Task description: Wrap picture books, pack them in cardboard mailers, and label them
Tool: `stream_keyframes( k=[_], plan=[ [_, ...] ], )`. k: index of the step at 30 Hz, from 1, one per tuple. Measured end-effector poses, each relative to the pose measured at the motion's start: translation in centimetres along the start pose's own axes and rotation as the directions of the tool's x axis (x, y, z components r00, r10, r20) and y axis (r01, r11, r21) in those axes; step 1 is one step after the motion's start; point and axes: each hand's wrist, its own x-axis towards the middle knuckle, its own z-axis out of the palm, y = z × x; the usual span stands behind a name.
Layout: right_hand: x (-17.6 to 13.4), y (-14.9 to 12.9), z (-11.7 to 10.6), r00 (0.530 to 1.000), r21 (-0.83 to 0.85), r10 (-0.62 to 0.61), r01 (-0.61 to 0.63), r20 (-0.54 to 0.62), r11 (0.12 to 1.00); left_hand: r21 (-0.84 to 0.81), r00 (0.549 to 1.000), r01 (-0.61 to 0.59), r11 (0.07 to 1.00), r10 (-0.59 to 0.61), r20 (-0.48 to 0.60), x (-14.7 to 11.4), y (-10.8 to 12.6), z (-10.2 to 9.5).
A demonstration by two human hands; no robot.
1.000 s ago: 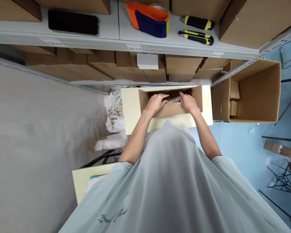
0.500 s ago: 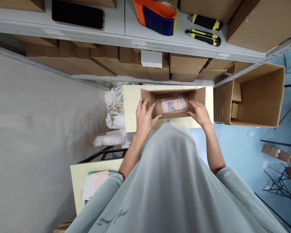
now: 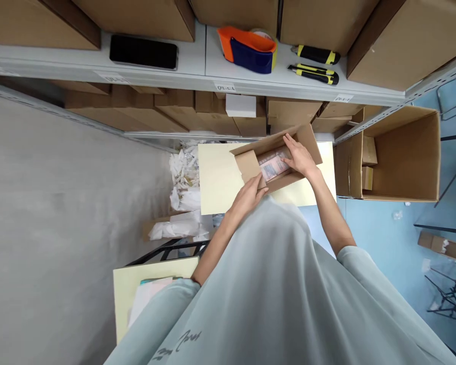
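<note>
Because the box (image 3: 247,165) lies askew over the table (image 3: 216,177), packet (image 3: 272,168) inside, your left hand (image 3: 246,197) touches its near-left corner, grip unclear, and your right hand (image 3: 301,158), apart, spreads over the right end, presumably for steadying.

I'm seeing a table (image 3: 217,177) beneath a carton (image 3: 248,165). At twelve o'clock, a shelf (image 3: 197,58) is carrying a phone (image 3: 143,52), tape dispenser (image 3: 251,55), cutters (image 3: 316,53).

Brown cdbd box (image 3: 249,165), oblong, open-topped, end flaps up; sits skewed over pale-yellow bench (image 3: 218,177), R end farther fwd than L. Can't tell if base is flat on bench. Inside: pale pink pkt (image 3: 273,166) w/ bluish print, lying along box's length, R end partly hidden. Print illegible.
</note>
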Motion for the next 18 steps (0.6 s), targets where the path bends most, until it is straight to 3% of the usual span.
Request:
stream_keyframes(
  k=[3, 5, 7, 9, 13, 18],
  plan=[
    [-2.0, 1.3, -0.7, 0.983, 0.014, 0.044, -0.042, -0.181, 0.999, -0.038, 0.991, 0.077, 0.996, -0.072, 0.113, 1.1, -0.2, 0.0],
    [-3.9, 2.8, -1.1, 0.903, 0.037, 0.165, -0.163, -0.396, 0.986, -0.061, 0.993, 0.086, 0.994, -0.081, 0.086, 1.4, -0.4, 0.0],
    [-6.0, 4.1, -0.8, 0.796, 0.099, 0.299, -0.292, -0.526, 0.951, -0.071, 0.995, 0.091, 0.993, -0.088, 0.039, 1.3, -0.6, 0.0],
    [-8.1, 4.5, 0.1, 0.775, 0.161, 0.377, -0.345, -0.507, 0.925, -0.07, 0.994, 0.107, 0.992, -0.108, -0.007, 1.2, -0.8, 0.0],
    [-11.6, 3.0, 2.8, 0.833, 0.194, 0.362, -0.307, -0.418, 0.932, -0.048, 0.99, 0.096, 0.994, -0.1, -0.1, 1.6, -1.2, -0.5],
    [-14.3, 0.9, 4.9, 0.806, 0.25, 0.406, -0.326, -0.432, 0.912, 0.004, 0.99, 0.05, 0.999, -0.049, -0.131, 3.3, -2.1, -1.4]
  ],
)
